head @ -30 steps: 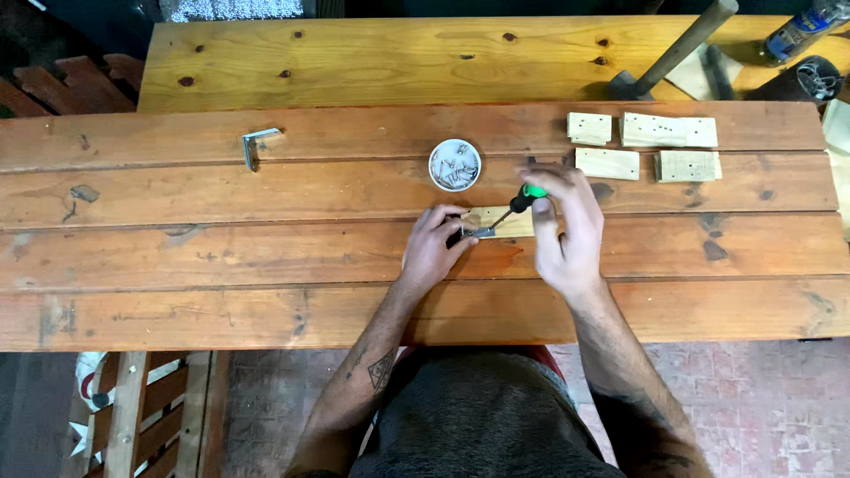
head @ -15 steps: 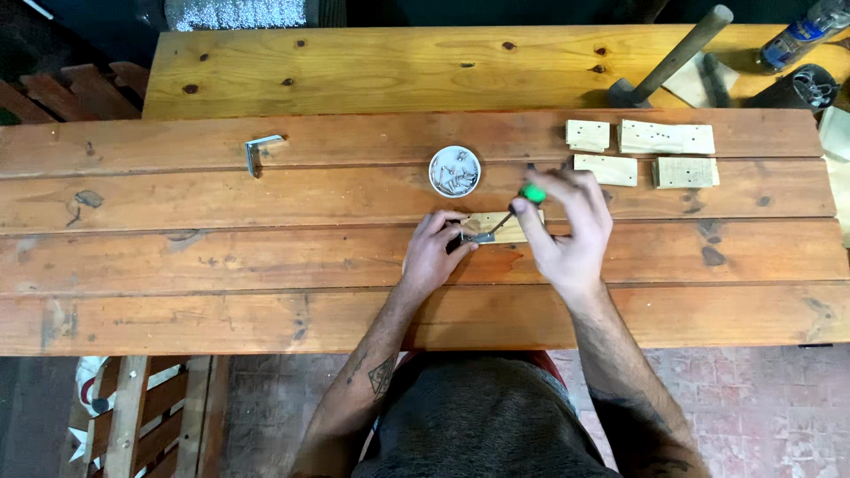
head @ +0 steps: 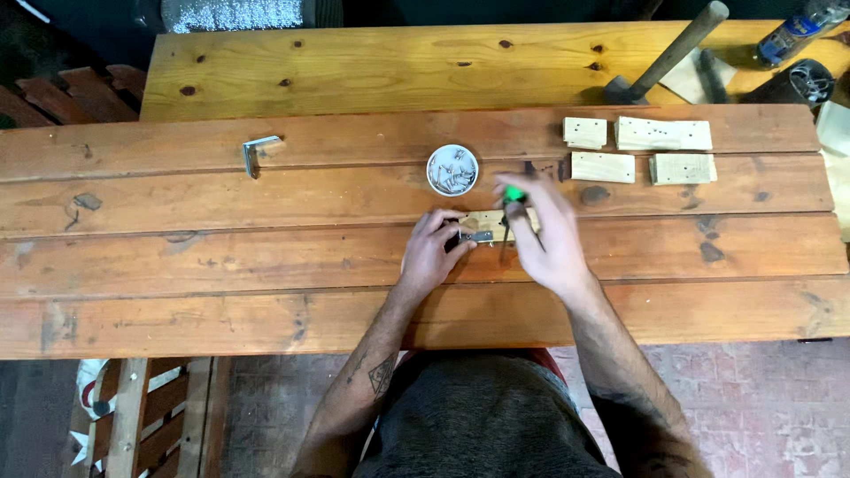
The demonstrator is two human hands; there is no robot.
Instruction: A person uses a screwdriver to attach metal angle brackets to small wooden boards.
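Mid-bench, one block in work: left hand (head: pixel 431 257) pinning bracket (head: pixel 476 236) to wood block (head: pixel 498 221), right hand (head: pixel 542 232) gripping green-handled screwdriver (head: pixel 511 196); four blocks (head: pixel 636 149) near far right corner untouched.

Labelled bottle (head: pixel 801 28) lying at bench's far right corner, blue-and-white label
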